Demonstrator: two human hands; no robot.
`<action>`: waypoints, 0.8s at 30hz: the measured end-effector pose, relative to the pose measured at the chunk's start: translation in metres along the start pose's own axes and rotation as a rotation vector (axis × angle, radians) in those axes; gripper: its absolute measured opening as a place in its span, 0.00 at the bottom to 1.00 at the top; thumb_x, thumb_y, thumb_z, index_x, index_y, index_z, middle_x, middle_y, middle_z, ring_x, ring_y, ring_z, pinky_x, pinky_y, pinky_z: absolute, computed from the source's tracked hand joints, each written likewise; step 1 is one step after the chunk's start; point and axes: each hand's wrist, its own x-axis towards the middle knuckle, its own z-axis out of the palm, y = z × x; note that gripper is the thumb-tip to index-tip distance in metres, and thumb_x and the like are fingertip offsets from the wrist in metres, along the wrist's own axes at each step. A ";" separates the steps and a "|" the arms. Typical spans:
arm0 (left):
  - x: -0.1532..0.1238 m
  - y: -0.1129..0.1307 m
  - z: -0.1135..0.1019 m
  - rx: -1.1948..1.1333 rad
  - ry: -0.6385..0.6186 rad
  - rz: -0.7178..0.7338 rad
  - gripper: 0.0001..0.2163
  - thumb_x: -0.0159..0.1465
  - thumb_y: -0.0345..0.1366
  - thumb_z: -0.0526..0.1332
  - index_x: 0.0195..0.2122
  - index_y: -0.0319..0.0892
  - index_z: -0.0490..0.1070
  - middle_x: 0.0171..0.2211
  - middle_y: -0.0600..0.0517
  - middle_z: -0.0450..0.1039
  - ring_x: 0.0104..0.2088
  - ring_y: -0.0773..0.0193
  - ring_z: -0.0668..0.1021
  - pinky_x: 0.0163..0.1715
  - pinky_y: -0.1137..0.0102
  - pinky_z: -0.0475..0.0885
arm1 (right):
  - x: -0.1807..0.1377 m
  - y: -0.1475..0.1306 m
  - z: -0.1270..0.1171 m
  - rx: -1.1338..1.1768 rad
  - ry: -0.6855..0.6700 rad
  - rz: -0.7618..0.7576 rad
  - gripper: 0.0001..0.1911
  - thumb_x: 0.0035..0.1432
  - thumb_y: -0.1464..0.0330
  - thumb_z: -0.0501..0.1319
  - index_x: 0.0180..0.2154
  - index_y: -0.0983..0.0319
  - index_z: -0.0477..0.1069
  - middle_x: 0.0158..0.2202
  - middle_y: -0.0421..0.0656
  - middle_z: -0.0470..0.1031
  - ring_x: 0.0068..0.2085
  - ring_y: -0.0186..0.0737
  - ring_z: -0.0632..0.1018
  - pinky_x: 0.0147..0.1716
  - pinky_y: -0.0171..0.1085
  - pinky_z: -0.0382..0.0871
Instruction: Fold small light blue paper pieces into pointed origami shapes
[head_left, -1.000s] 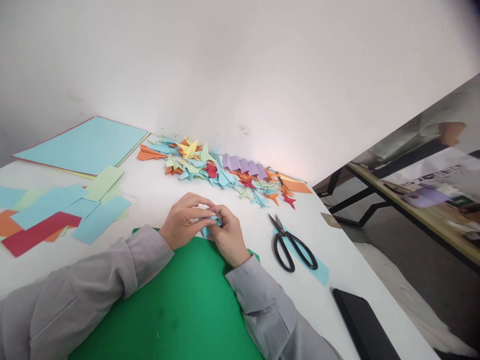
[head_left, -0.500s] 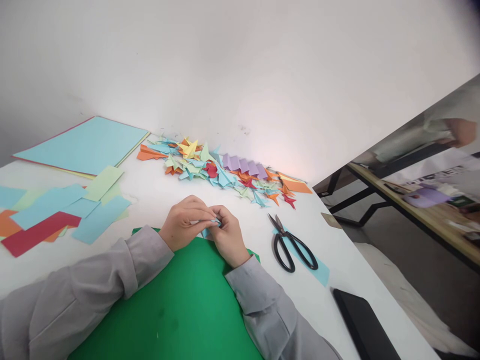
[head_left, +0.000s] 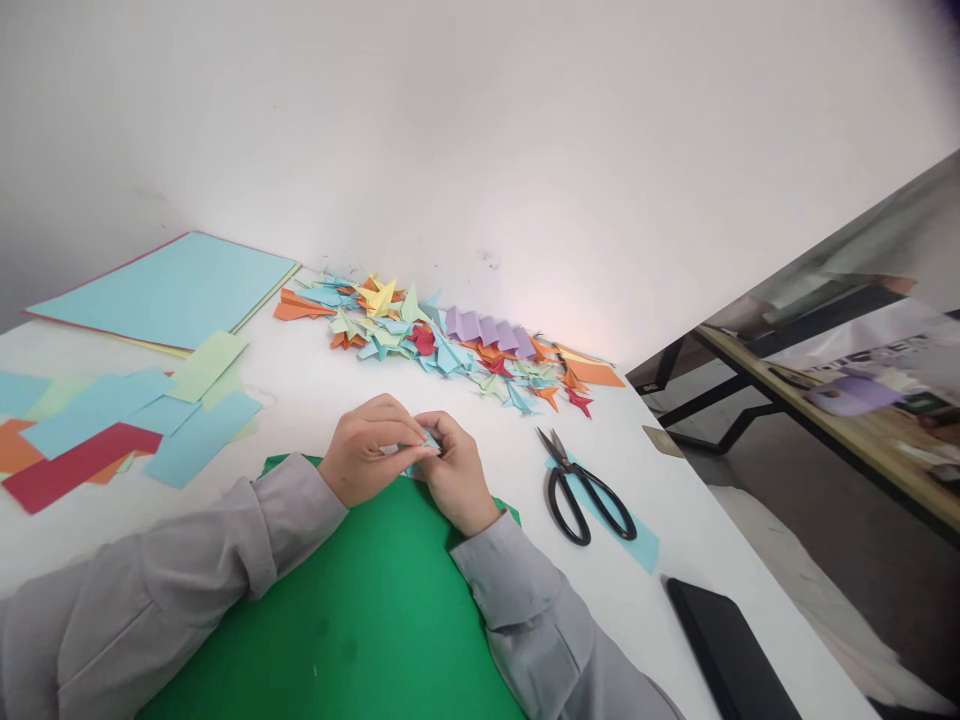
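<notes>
My left hand (head_left: 377, 447) and my right hand (head_left: 456, 470) meet over the far edge of a green sheet (head_left: 375, 590). Between their fingertips they pinch a small piece of light blue paper (head_left: 430, 443), mostly hidden by the fingers. Both hands are closed on it. Beyond them lies a heap of small folded paper shapes (head_left: 450, 352) in blue, green, orange, red and yellow. Black-handled scissors (head_left: 574, 490) rest to the right, blades slightly apart, on a light blue paper strip (head_left: 641, 545).
Loose coloured paper strips (head_left: 199, 440) spread on the left of the white table (head_left: 300, 400). Behind them is a stack of large sheets (head_left: 172, 290). A black phone-like slab (head_left: 727, 645) lies near the right edge. A purple pleated paper (head_left: 491, 332) stands by the wall.
My left fingers have shifted slightly on the blue paper, while my right hand stays nearly in place. At the far right, a blurred orange-brown shape on the other table has moved.
</notes>
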 end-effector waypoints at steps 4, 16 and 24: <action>0.000 0.000 0.000 0.012 -0.022 0.012 0.03 0.50 0.31 0.66 0.25 0.41 0.72 0.24 0.49 0.75 0.28 0.64 0.73 0.28 0.68 0.71 | 0.001 -0.001 0.000 0.027 0.009 0.026 0.12 0.40 0.77 0.56 0.31 0.62 0.66 0.30 0.40 0.71 0.32 0.37 0.70 0.30 0.35 0.64; -0.001 0.000 -0.003 -0.004 -0.092 0.017 0.11 0.56 0.24 0.57 0.38 0.42 0.72 0.35 0.46 0.75 0.37 0.61 0.74 0.35 0.63 0.71 | 0.003 0.000 -0.001 0.106 0.040 0.008 0.08 0.44 0.75 0.55 0.31 0.61 0.66 0.29 0.39 0.71 0.33 0.37 0.72 0.34 0.36 0.66; -0.002 -0.003 -0.001 -0.009 -0.088 0.053 0.10 0.57 0.25 0.57 0.36 0.43 0.73 0.34 0.48 0.76 0.35 0.63 0.74 0.33 0.65 0.72 | 0.003 0.001 -0.001 0.056 0.039 0.021 0.06 0.45 0.73 0.56 0.30 0.61 0.66 0.27 0.38 0.70 0.31 0.37 0.71 0.28 0.35 0.66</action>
